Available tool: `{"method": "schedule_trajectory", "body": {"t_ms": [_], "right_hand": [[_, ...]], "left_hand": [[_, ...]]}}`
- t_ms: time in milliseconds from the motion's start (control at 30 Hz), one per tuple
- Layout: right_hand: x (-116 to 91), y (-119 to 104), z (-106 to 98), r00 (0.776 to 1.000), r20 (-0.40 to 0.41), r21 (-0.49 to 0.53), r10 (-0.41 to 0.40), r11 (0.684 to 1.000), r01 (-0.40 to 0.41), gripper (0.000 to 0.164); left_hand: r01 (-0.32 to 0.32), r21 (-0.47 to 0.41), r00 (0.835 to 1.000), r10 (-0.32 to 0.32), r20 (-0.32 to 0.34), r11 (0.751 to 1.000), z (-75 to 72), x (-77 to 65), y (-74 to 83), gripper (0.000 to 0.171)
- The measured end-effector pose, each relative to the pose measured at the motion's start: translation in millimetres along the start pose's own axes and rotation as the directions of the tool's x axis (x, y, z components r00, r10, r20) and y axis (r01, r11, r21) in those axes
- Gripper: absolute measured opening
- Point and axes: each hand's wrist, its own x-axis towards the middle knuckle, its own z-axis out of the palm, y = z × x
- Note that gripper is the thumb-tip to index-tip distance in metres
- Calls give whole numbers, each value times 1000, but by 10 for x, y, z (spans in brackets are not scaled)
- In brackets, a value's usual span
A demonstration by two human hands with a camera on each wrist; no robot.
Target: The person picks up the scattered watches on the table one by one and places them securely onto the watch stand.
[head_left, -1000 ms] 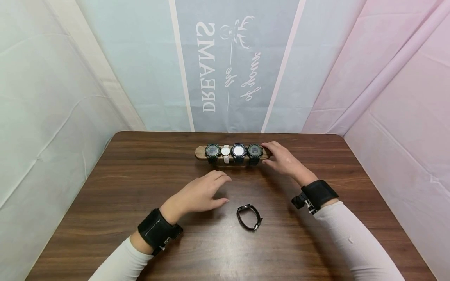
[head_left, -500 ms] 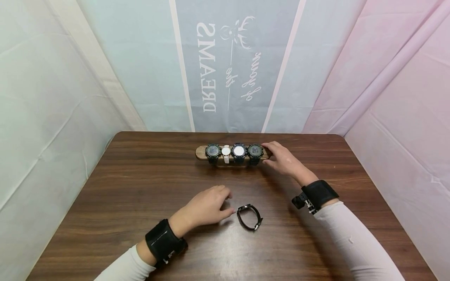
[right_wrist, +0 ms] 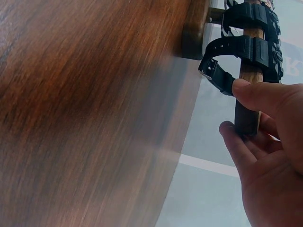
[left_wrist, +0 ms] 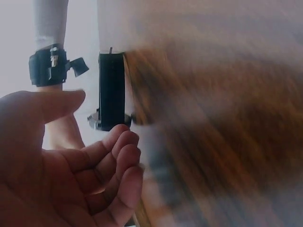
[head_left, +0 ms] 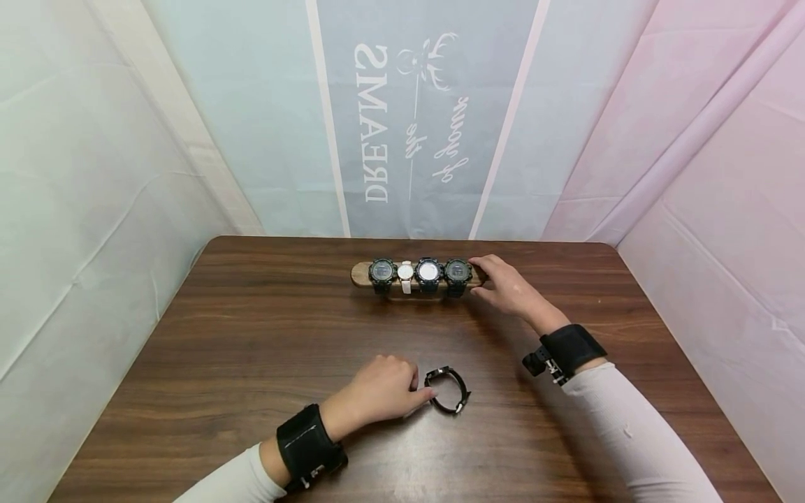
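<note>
On its side on the table lies a wristwatch with a closed black strap (left_wrist: 112, 90), a dark loop (head_left: 463, 383) in the head view. My left hand (head_left: 385, 390) is just left of it, the thumb right at the near edge of the loop. In the left wrist view its fingers are loosely bent, with a gap between thumb and fingers. At the far side stands a wooden watch stand (head_left: 360, 274) carrying several watches. My right hand (head_left: 508, 285) holds the stand's right end, thumb in front; in the right wrist view the thumb touches the wooden bar (right_wrist: 246, 113) beside a black strap (right_wrist: 229, 47).
The brown wooden table (head_left: 264, 328) has rounded far corners. Behind it hangs a pale curtain (head_left: 415, 140) with printed lettering, and light cloth walls (head_left: 94, 175) stand at the sides. The stand's wooden foot (right_wrist: 194, 38) rests on the table near its far edge.
My left hand has moved down and to the right, from in front of the stand to beside the lying wristwatch. My right hand has stayed at the stand's end.
</note>
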Motion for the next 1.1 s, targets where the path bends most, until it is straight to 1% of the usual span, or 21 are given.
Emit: {"method": "schedule_trajectory", "body": {"t_ms": [100, 200, 367, 500, 667, 867, 1000, 1100], "right_hand": [[2, 5, 4, 1000, -6, 3, -9, 1000, 9, 59], [-1, 8, 7, 1000, -8, 7, -13, 1000, 13, 59], [-14, 3, 3, 1000, -5, 6, -2, 1000, 2, 59], [-16, -2, -1, 1000, -2, 10, 1, 1000, -1, 59], [-15, 3, 1, 1000, 1, 12, 7, 1000, -7, 59], [-14, 14, 12, 1000, -7, 16, 1, 1000, -1, 59], [-13, 19, 15, 1000, -13, 16, -4, 1000, 5, 59], [-12, 20, 13, 1000, -11, 11, -2, 1000, 3, 59]], "left_hand": [[36, 19, 999, -36, 3, 999, 35, 18, 22, 44], [57, 38, 998, -57, 8, 998, 70, 36, 36, 48], [53, 53, 999, -53, 4, 997, 108, 51, 52, 50], [46, 46, 999, -46, -11, 998, 124, 58, 65, 49], [53, 6, 998, -52, -26, 999, 149, 84, 66, 45], [66, -11, 997, -67, -37, 998, 173, 113, 74, 32], [64, -20, 996, -65, -60, 998, 177, 125, 66, 29], [48, -35, 994, -51, -94, 998, 166, 132, 52, 27]]}}
